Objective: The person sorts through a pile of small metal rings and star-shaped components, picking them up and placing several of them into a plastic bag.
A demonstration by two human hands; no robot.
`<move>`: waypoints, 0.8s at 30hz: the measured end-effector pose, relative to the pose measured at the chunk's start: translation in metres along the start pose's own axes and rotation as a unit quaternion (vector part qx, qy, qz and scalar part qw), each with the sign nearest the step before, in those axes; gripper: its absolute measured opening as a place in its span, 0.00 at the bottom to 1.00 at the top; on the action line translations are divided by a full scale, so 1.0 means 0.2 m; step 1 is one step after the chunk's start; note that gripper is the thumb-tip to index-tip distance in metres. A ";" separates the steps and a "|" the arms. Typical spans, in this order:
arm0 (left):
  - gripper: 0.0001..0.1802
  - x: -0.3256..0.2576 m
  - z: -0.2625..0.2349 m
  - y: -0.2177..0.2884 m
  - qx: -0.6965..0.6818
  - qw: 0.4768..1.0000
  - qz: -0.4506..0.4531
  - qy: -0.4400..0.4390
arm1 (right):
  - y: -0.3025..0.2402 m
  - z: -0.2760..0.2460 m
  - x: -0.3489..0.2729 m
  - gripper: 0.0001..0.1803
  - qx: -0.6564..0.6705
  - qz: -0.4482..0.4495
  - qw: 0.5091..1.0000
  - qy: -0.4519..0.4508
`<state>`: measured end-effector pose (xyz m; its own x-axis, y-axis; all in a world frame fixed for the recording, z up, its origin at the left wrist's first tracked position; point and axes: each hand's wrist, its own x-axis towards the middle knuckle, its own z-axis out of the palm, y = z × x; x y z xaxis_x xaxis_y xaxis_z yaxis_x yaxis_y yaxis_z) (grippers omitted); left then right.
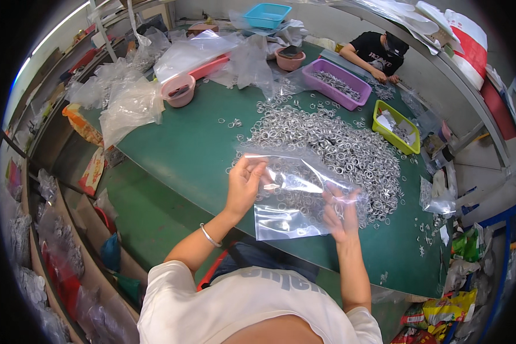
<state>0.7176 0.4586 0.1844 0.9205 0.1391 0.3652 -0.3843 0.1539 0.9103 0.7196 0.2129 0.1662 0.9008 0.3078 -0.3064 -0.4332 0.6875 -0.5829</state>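
Clear plastic bag [295, 198] held up over the green table [183, 149].
Left hand [245, 184] pinches its top edge, right hand [339, 213] grips its side; little inside yet, and the heap of metal rings [338, 146] remains unbagged.

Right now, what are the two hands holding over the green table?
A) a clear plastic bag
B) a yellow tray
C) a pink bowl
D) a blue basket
A: the left hand and right hand both grip a clear plastic bag held above the pile of silver rings on the green table.
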 end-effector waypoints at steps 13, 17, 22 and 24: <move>0.33 -0.11 -0.20 0.13 0.073 0.989 0.086 0.092 | 0.20 0.30 0.05 0.14 -0.214 -0.039 0.976 -0.029; 0.40 -0.13 -0.34 0.17 0.283 0.899 0.133 0.307 | 0.30 0.42 0.12 0.12 -0.313 -0.122 0.941 -0.042; 0.34 -0.31 -0.22 0.37 0.444 0.875 0.144 0.128 | 0.48 0.71 0.27 0.12 -0.362 -0.168 0.913 -0.090; 0.33 -0.30 -0.25 0.37 0.436 0.885 0.108 0.124 | 0.55 0.85 0.26 0.12 -0.408 -0.228 0.872 -0.144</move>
<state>0.6313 0.5114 0.2196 0.7471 0.2992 0.5936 -0.2497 -0.7012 0.6678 0.7242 0.4162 0.2152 0.9046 0.3588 0.2300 0.1994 0.1206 -0.9725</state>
